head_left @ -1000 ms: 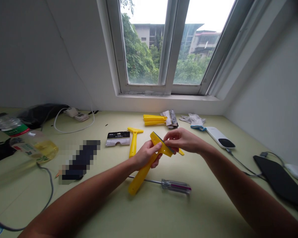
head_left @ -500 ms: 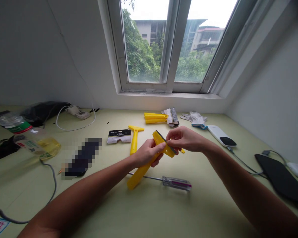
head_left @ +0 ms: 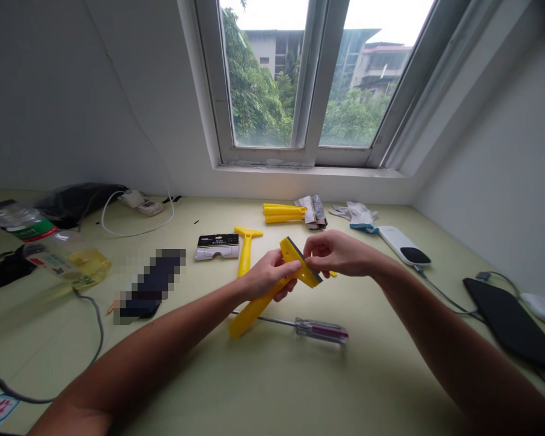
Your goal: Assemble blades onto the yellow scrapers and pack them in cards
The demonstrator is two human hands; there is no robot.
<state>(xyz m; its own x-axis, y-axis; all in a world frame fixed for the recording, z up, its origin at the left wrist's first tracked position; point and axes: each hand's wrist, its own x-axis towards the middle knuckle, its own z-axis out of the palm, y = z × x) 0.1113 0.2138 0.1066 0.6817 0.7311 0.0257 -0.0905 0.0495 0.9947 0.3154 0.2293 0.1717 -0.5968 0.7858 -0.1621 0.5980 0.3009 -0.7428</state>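
A yellow scraper (head_left: 287, 277) with a dark strip along its head is tilted above the table, its handle pointing down and left. Around the neck of it, my left hand (head_left: 269, 275) is closed, thumb on the head. My right hand (head_left: 331, 251) pinches at the dark edge; whether its fingertips hold anything besides that edge is too small to tell. Below the handle lies a screwdriver (head_left: 321, 330) with a clear handle. Another yellow scraper (head_left: 245, 248) lies behind my left hand, beside a black and white package (head_left: 217, 247).
Several yellow handles (head_left: 284, 212) and grey packaging lie at the back, near white gloves (head_left: 356, 214). A white device (head_left: 404, 245) and black phone (head_left: 511, 318) with cables are on the right. A bottle of yellow liquid (head_left: 68, 257) and a blurred-out dark object (head_left: 152, 284) are on the left.
The whole view has shifted slightly. The held scraper's handle end has moved a little up and left; both hands keep nearly the same grip.
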